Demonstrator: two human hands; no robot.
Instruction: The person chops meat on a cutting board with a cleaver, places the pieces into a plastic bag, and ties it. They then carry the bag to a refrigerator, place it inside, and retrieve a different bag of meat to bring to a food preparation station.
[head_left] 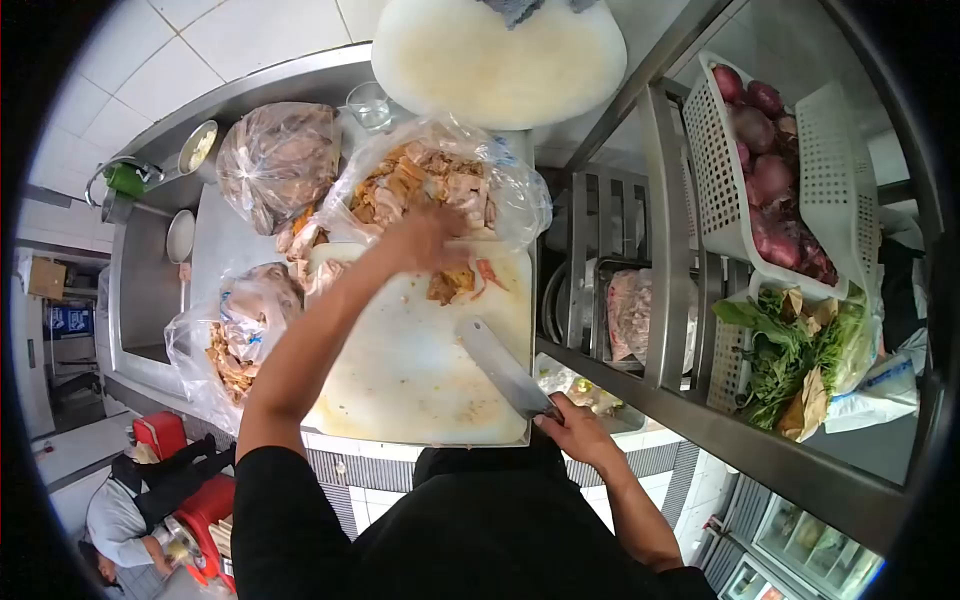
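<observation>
My right hand (580,430) is closed round the handle of a broad-bladed knife (500,365), whose blade lies over the right part of the white cutting board (400,380). My left hand (430,238), smeared by motion, reaches to the far edge of the board, beside the open plastic bag (515,185) of cut meat pieces (405,185). Its fingers do not show clearly. Close by on the board lie a few yellowish-brown meat pieces (450,285) and some reddish strips (488,275). Paler meat scraps (325,275) sit at the board's far left corner.
Left of the board are a tied bag of meat (278,165) and another opened bag (250,320). A glass (370,105) stands behind. At right, a metal rack (665,230) holds a basket of red onions (770,180) and leafy greens (785,335). Another person (125,510) works at lower left.
</observation>
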